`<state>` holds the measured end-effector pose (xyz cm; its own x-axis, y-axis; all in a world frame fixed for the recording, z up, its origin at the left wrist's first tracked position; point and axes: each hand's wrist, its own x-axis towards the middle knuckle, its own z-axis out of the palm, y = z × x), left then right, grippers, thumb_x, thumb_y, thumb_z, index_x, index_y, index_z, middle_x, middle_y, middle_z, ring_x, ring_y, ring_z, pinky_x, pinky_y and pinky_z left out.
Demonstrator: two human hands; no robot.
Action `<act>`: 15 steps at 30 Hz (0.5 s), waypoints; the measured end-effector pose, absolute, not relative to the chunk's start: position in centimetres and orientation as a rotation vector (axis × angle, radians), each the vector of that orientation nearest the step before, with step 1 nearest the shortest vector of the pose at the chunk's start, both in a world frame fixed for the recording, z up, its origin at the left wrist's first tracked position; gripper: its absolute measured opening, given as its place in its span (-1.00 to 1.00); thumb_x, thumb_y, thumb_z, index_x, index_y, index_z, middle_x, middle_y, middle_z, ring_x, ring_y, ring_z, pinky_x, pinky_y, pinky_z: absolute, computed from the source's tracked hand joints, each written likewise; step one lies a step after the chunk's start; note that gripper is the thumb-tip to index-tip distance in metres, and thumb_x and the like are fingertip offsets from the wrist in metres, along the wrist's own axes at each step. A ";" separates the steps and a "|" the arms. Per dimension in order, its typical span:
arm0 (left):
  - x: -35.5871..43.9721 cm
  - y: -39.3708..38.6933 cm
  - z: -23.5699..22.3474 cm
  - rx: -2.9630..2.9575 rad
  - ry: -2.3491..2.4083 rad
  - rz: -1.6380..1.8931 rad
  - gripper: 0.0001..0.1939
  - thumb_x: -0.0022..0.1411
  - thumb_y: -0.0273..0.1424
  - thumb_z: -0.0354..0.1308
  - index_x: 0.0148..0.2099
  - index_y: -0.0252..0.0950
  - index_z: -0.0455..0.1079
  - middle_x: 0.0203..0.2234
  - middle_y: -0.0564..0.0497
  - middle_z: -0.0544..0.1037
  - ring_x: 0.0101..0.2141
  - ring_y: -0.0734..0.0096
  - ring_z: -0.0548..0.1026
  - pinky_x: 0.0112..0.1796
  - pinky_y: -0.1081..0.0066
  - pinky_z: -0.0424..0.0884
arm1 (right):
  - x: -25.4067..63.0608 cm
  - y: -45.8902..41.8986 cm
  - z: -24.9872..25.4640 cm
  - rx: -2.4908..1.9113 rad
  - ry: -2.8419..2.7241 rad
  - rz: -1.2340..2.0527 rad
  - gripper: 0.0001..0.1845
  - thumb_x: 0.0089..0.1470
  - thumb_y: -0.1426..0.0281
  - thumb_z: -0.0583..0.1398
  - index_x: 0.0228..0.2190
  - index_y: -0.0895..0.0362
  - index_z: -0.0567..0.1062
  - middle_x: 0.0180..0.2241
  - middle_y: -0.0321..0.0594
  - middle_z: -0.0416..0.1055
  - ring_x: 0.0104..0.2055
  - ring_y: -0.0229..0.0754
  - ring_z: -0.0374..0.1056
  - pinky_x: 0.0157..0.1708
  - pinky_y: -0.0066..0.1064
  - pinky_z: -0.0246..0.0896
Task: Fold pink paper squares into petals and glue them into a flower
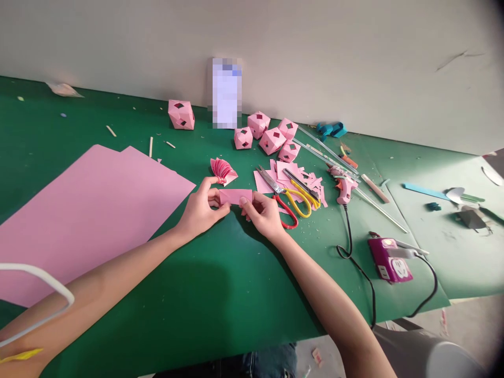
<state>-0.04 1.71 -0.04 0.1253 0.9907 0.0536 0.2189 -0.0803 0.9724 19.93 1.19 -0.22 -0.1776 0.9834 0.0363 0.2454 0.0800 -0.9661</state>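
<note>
Head camera: from my end I have a small pink paper strip (235, 196) held up between two bare hands, over the green table (189, 304) about midway between its near and far edges. The left hand (202, 210) has its fingers drawn narrow, pinching the strip's left end; the right hand (266, 214) has its fingers closed on the right end, thumb laid over the paper. Just beyond my left fingers, perhaps touching them, sits a fanned stack of pink paper pieces (222, 169). As for progress, I count six folded pink blocks with dark diamond-shaped openings, and I'd judge those finished: a lone block (181, 115) by the far edge, left of the phone (226, 97) propped at the wall, and a cluster of five (272, 140) to the phone's right. The strip I'm holding looks flat and unjoined, so I'd call that piece unfinished. Large pink sheets (98, 210) spread toward the table's left edge look uncut to me. Scissors (277, 189) lie over pink offcuts (315, 181) right of my right hand, with a hot glue gun (345, 190) farther toward the right edge, neither one held.
</note>
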 end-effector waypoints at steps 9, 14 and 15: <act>-0.4 2.1 0.2 1.279 1.243 1.087 -0.43 0.11 -0.35 0.37 0.12 -0.20 0.23 -0.40 0.14 0.61 -0.36 0.33 0.65 -0.22 0.30 0.57 | 20.2 1.1 0.2 -1.254 -1.359 1.132 -0.40 0.15 -0.21 0.29 -0.52 0.05 0.42 -0.61 -0.31 0.42 -0.61 -0.28 0.25 -0.58 -0.41 0.16; -0.4 2.4 -0.2 1.182 1.140 1.116 -0.45 0.15 -0.26 0.42 0.08 -0.20 0.25 -0.41 0.13 0.60 -0.34 0.31 0.66 -0.22 0.29 0.59 | 19.9 1.3 0.0 -1.243 -1.264 1.075 -0.45 0.20 -0.18 0.28 -0.39 0.06 0.51 -0.58 -0.32 0.46 -0.63 -0.29 0.29 -0.65 -0.45 0.20; -0.4 2.4 -0.2 1.187 1.095 1.092 -0.44 0.17 -0.21 0.43 0.10 -0.21 0.25 -0.39 0.12 0.61 -0.30 0.29 0.68 -0.21 0.28 0.60 | 19.8 1.3 -0.1 -1.238 -1.283 1.067 -0.47 0.21 -0.17 0.28 -0.33 0.07 0.55 -0.57 -0.32 0.47 -0.61 -0.28 0.31 -0.64 -0.45 0.24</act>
<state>-0.40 2.40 -0.19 0.1379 0.9889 -0.0549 -0.0524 0.0626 0.9967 19.83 1.28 -0.13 0.0416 0.9955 0.0850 0.0979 0.0806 -0.9919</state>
